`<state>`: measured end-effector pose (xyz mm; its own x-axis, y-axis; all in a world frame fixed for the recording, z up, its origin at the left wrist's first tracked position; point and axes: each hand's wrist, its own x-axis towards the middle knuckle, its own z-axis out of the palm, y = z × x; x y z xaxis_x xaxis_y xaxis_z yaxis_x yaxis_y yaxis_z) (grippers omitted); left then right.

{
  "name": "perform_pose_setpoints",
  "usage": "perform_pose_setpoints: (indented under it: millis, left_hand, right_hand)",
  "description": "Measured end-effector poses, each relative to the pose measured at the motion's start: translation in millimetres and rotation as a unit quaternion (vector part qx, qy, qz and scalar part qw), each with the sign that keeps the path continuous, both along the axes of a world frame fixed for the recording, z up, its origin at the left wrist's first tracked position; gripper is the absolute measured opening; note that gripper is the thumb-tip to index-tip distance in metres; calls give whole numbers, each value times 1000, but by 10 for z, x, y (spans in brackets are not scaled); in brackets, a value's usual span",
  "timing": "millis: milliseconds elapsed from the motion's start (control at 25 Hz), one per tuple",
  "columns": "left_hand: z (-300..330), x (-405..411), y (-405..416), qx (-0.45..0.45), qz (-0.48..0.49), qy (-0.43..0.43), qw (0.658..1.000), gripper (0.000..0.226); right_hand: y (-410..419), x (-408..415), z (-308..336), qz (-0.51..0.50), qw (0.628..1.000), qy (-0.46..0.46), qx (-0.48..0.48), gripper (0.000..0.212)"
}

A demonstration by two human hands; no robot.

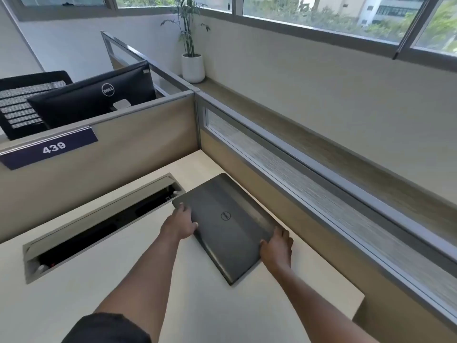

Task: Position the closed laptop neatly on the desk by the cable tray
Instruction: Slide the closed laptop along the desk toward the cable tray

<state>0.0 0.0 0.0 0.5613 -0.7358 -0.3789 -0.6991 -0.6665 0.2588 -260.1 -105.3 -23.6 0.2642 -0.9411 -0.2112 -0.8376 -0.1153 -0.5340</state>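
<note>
A closed dark grey laptop (230,224) lies flat on the pale desk (197,305), set at an angle near the desk's far right corner. Its far left corner sits just beside the right end of the open cable tray (99,219), a long slot sunk into the desk. My left hand (180,222) grips the laptop's left edge, fingers curled over the lid. My right hand (277,246) holds the right edge near the front, fingers on top.
Beige partition walls with a glazed strip (309,174) bound the desk at the back and right. A sign reading 439 (52,148) hangs on the back partition. Beyond it stand a monitor (94,95) and a black chair. A potted plant (193,65) sits on the ledge.
</note>
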Motion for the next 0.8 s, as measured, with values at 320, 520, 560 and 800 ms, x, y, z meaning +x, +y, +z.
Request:
perform_pose_setpoints:
  millis: [320, 520, 560, 800]
  left_hand:
    - [-20, 359, -282, -22, 12, 0, 1000, 56]
    - [-133, 476, -349, -16, 28, -3, 999, 63]
    - [-163, 483, -360, -13, 31, -7, 999, 63]
    - [-276, 509, -431, -29, 93, 4, 995, 79]
  right_hand:
    - [-226, 14, -123, -146, 976, -120, 109, 61]
    - [-287, 73, -180, -153, 980, -72, 105, 63]
    - [-315, 77, -190, -151, 980, -61, 110, 63]
    - [-453, 87, -223, -165, 974, -54, 143, 70]
